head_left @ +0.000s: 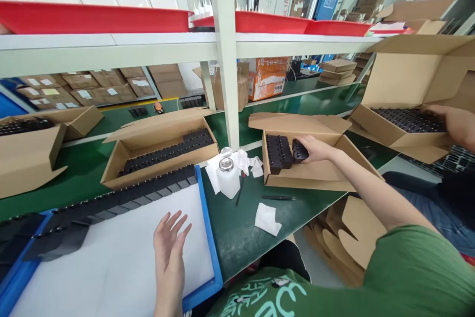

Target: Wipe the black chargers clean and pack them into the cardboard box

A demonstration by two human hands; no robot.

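My left hand (pixel 169 250) is raised over the white bottom of a blue-rimmed tray (pixel 211 238), fingers apart and nothing in them. Along the tray's far side stands a row of black plastic blocks (pixel 141 191). Reaching into an open cardboard box (pixel 308 181), my right hand (pixel 314 150) has its fingers closed around a small group of black blocks (pixel 299 151). To the left of that group, two rows of similar blocks (pixel 278 153) sit in the same box. The undersides of the held blocks are hidden.
Between tray and box stand a white pump bottle (pixel 227 178), crumpled tissues (pixel 243 160), a red-tipped thin tool (pixel 240 191) and black tweezers (pixel 279 198). Another filled box (pixel 159 163) lies behind the tray. A white post (pixel 227 69) rises ahead. At right, a co-worker's hand (pixel 458 124) reaches into another box (pixel 393 129).
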